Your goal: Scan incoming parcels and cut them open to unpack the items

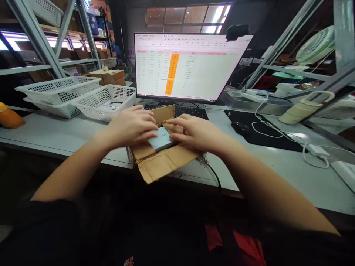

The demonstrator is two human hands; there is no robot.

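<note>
An opened brown cardboard box (169, 160) sits at the desk's front edge, its flaps folded outward. Inside it lies a flat white box (161, 137) with small dark print on top. My left hand (134, 125) reaches over the left flap, fingers stretched and slightly spread, the tips by the white box's left side. From the right, my right hand (194, 132) lies over the right flap. Its fingers are apart, with a fingertip at the white box's right edge. Neither hand is wrapped round anything, though parts of the flaps are hidden beneath them.
Behind the carton stand a keyboard (191, 111) and a monitor (191, 68) showing a spreadsheet. White plastic baskets (108, 98) are at the left. To the right lie a mouse (240, 128) on a black pad, white cables (273, 131) and a cream tumbler (301, 109).
</note>
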